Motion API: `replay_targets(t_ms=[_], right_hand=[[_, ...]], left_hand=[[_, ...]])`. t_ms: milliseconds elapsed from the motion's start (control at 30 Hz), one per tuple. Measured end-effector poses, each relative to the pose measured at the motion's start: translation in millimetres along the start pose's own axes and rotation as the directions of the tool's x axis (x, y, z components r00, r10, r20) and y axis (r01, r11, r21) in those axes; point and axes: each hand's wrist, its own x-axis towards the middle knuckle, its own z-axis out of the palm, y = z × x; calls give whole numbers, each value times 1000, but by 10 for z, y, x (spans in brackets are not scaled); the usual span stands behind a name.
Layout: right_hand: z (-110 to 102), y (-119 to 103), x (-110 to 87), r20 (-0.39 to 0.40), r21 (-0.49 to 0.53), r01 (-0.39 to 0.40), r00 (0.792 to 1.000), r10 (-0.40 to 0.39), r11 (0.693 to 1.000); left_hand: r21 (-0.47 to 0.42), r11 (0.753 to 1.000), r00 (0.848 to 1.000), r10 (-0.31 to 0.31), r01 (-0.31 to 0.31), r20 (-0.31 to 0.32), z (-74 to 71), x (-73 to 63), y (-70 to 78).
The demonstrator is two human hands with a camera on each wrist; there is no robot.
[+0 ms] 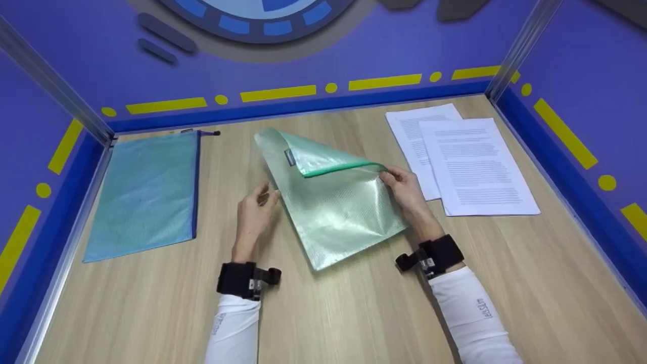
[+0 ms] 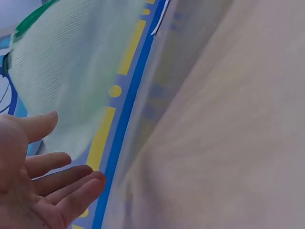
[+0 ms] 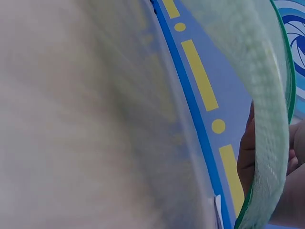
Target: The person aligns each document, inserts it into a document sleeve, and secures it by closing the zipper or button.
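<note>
Nearest the camera, at the bottom edge of the head view, lay a left white sleeve (image 1: 232, 333) and, lower right, a right white sleeve (image 1: 477, 318); a black strap with a small camera mount circled each wrist, the left wrist strap (image 1: 236, 279) left of lower centre, the right wrist strap (image 1: 445, 253) right of it. The green mesh zip pouch (image 1: 343, 217) sat tilted in the middle of the frame, one corner pointing down; its upper part was folded over, so that the bright green zip edge (image 1: 338, 169) ran slantwise above the centre, with a small dark tag (image 1: 289, 157) near the zip edge's left end.

The right hand (image 1: 412, 194), right of centre, pinched the pouch's right side between thumb and fingers, close to the zip edge; the left hand (image 1: 254, 212), left of centre, was loosely open and gripped nothing, its fingertips just beside the pouch's left edge; whether they touched it could not be told.

A blue mesh zip pouch (image 1: 146, 197) lay flat at the left of the frame, its dark zip pull (image 1: 216, 133) sticking out at the top; two overlapping sets of printed paper (image 1: 477, 167) lay at the upper right; all rested on a wood-grain table (image 1: 323, 323).
</note>
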Motion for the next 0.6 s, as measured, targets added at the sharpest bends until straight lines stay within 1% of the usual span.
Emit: replay_targets(t_ms=[133,233,300,367,467,600], right_hand=[[82,24,8,-33,90,-48,998,51,995],[128,49,9,-50,142,-74,995,82,987],[158,59,1,-47,159,-88,994,97,983],[181,63,-14,-29,153,-106,993,112,982],[210,57,-43,18,102,-125,992,124,987],[218,59,-73,110,12,-129,986,127,992]], left_hand=[[-56,998,995,-29,35,91,83,32,32],[-86,996,987,-25,39,156,148,36,80],[-107,994,984,-16,36,180,179,27,100],[-123,992,982,-11,35,188,199,24,106],[-122,991,987,-31,51,161,196,20,92],[-94,993,990,-64,76,124,154,29,61]])
